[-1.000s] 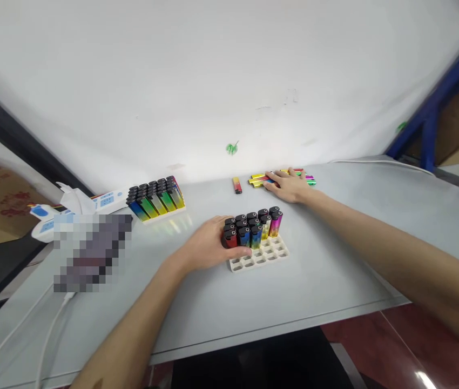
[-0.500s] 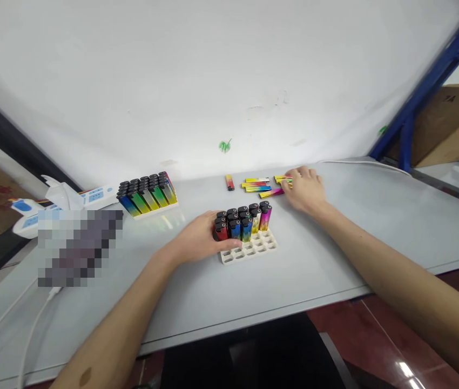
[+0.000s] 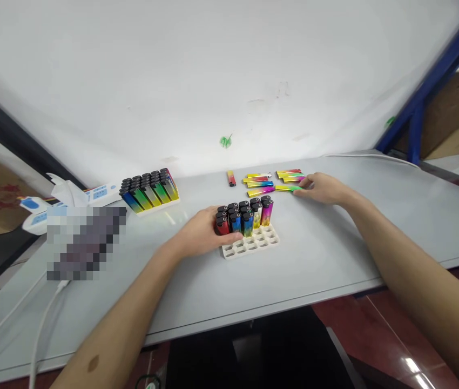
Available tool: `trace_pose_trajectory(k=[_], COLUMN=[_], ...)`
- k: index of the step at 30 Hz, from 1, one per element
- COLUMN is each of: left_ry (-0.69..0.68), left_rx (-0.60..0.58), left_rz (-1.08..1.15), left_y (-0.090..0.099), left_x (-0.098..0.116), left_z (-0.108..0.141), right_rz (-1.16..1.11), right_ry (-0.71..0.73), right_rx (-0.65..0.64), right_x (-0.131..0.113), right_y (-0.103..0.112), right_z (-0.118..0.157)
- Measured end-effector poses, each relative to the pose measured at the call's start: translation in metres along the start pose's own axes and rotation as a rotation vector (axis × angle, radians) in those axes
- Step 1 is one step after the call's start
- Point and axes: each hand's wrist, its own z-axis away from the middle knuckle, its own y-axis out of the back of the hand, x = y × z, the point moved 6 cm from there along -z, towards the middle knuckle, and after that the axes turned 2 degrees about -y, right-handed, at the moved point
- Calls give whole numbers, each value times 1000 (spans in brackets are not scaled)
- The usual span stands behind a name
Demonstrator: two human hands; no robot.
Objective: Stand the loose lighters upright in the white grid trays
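Note:
My left hand point(image 3: 201, 235) is wrapped round the left end of a white slotted tray point(image 3: 254, 247), its thumb across the front beside a red lighter point(image 3: 222, 225). Several upright lighters with black tops fill the tray's rear slots; the front slots are bare. My right hand point(image 3: 321, 188) pinches the right end of a yellow-green lighter point(image 3: 286, 188) that lies on the table. Near it lie a purple-yellow lighter point(image 3: 260, 191), a blue-yellow one point(image 3: 260, 184) and several others. A single red-yellow lighter point(image 3: 231, 178) lies apart, near the wall.
A second tray point(image 3: 160, 207) packed with upright lighters stands at the back left. Further left are a power strip point(image 3: 102, 193), a pixelated dark object point(image 3: 87, 243) and white cables point(image 3: 42, 319). Behind the table point(image 3: 197, 292) rises a white wall point(image 3: 164, 81).
My right hand has moved right and slightly down, uncovering lighters behind it. The yellow-green lighter now lies at its fingertips, and the purple one has shifted left. My left hand stays at the tray.

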Motion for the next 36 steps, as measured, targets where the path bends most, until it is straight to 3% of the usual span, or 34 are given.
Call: trace_pose_trajectory(k=[4, 9, 12, 18, 26, 31, 36], left_ry=[6, 17, 24, 10, -1, 11, 0], left_rx=[1, 2, 1, 9, 20, 36, 18], left_rz=[2, 14, -3, -4, 0, -18, -37], left_y=[1, 2, 1, 1, 0, 1, 0], left_x=[1, 1, 0, 1, 0, 1, 1], left_z=[0, 0, 0, -1, 0, 0, -1], right_rz=[-233, -940, -1163, -1187, -1107, -1148, -1156], right_ry=[-31, 121, 159, 80, 168, 106, 120], right_rx=[-7, 21, -10, -201, -245, -267, -202], right_x=[0, -28, -47, -71, -76, -75, -71], right_y=[8, 7, -4, -26, -32, -32, -25], right_z=[6, 16, 23, 33, 37, 40, 36])
